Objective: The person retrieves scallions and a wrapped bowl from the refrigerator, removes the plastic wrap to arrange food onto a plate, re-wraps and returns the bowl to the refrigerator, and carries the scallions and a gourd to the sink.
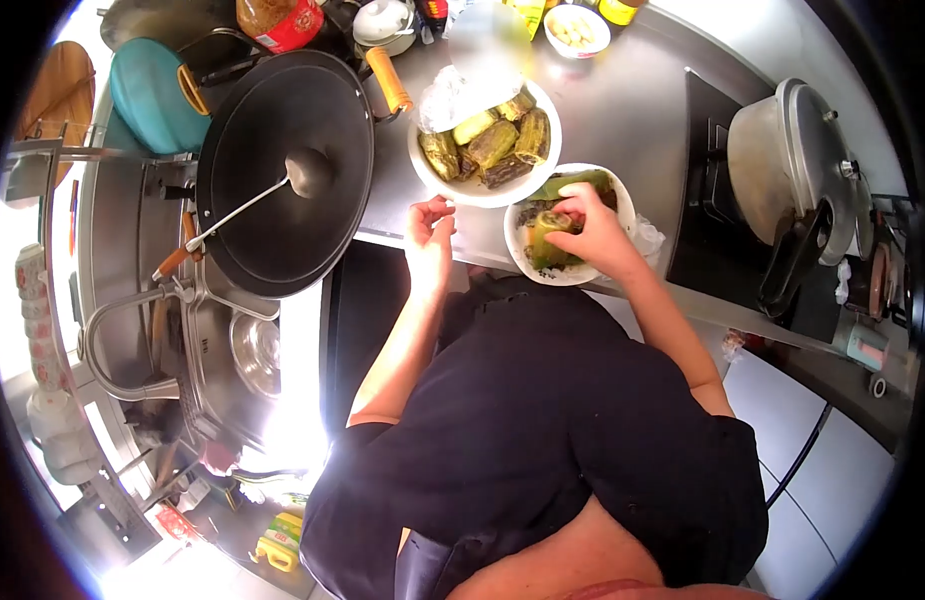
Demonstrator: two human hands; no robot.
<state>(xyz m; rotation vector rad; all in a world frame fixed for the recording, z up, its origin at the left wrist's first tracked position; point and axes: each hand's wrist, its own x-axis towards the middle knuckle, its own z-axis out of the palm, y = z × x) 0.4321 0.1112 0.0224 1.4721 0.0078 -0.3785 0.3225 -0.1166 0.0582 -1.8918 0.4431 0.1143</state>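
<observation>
My right hand reaches into the smaller white bowl, its thumb and fingers closed round a green stuffed vegetable piece. More dark and green pieces lie beside it in that bowl. Just behind and to the left stands a larger white bowl with several browned green pieces; a crumpled clear plastic bag rests over its back left rim. My left hand hovers at the counter's front edge, below the larger bowl, its fingers curled; whether they hold anything is too small to tell.
A black wok with a ladle stands on the left, its handle near the larger bowl. A pressure cooker sits on the right by the stove. A small bowl of pale pieces stands at the back. A sink is at left.
</observation>
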